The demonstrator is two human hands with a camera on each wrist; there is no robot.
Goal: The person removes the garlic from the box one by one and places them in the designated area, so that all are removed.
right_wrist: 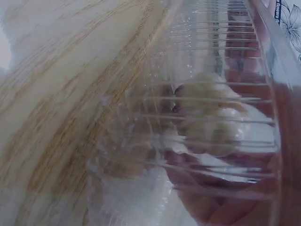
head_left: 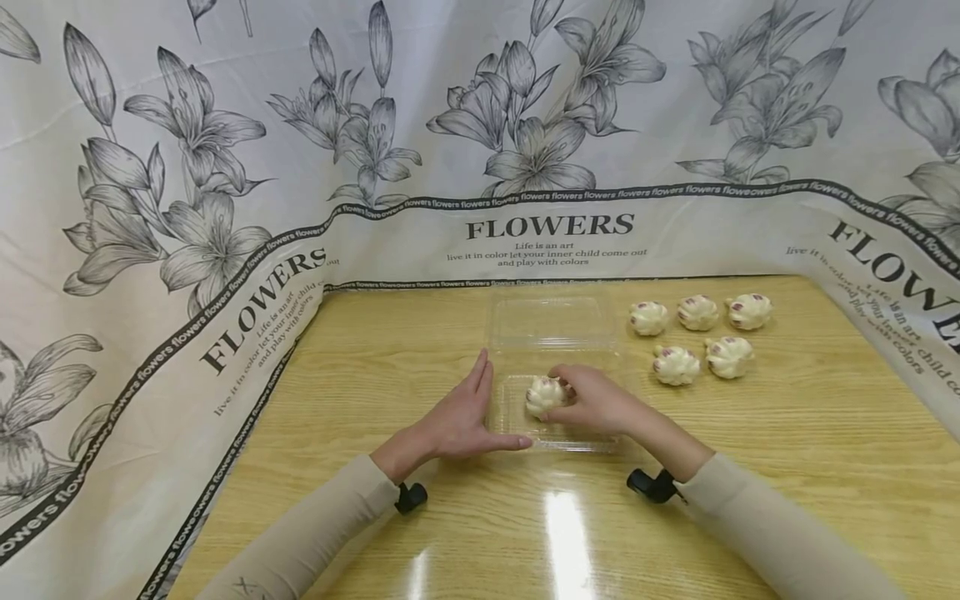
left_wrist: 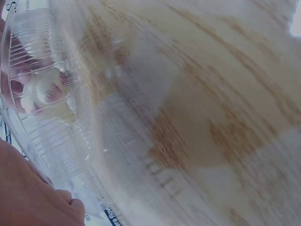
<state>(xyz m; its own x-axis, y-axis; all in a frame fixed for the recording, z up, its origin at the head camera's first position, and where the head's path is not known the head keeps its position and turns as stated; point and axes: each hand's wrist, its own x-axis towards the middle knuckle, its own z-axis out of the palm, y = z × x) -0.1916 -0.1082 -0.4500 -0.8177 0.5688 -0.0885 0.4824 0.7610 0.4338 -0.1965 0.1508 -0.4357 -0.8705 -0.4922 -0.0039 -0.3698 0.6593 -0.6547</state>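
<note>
A cream garlic bulb (head_left: 544,397) with purple patches sits within the base of a clear plastic clamshell container (head_left: 592,444). My right hand (head_left: 596,404) grips this bulb from the right, thumb on the near side and fingers on the far side. Along the container's left side lies my left hand (head_left: 468,417), fingers straight and thumb stretched out along the front edge. Through the ribbed wall, the left wrist view shows the bulb (left_wrist: 49,89) between the right hand's fingers. The right wrist view also looks through that wall at the bulb (right_wrist: 209,127).
Several similar garlic bulbs (head_left: 676,365) lie on the wooden table (head_left: 390,350) to the right of the container. The container's lid (head_left: 551,321) is folded back, away from me. A white flower-printed cloth (head_left: 405,242) stands around the back and sides of the table.
</note>
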